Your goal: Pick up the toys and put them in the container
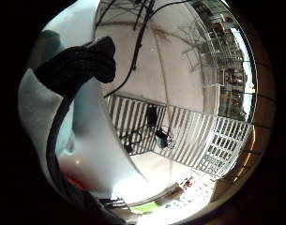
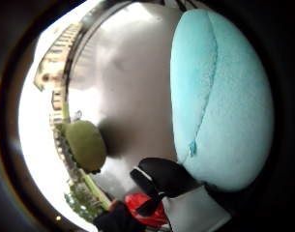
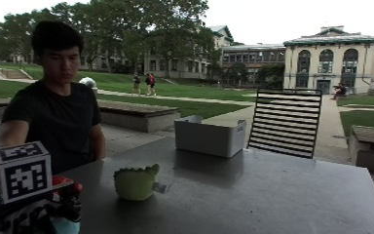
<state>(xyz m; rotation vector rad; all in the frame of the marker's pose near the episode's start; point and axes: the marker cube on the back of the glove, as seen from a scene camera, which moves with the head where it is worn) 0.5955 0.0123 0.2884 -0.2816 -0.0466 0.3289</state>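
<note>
A light blue plush toy (image 2: 219, 96) is held close against the palm in the grip of the gloved right hand (image 3: 61, 207), fingers curled round it, at the near edge of the desk (image 3: 271, 195). A green plush toy (image 3: 135, 182) is seen farther on, and the grey container (image 3: 210, 136) beyond.

We see the table (image 3: 271, 195) filling the lower frame, a toy (image 3: 135, 183) left of centre on it, the container (image 3: 210, 136) above it at centre, a chair (image 3: 286, 122) just right behind.
</note>
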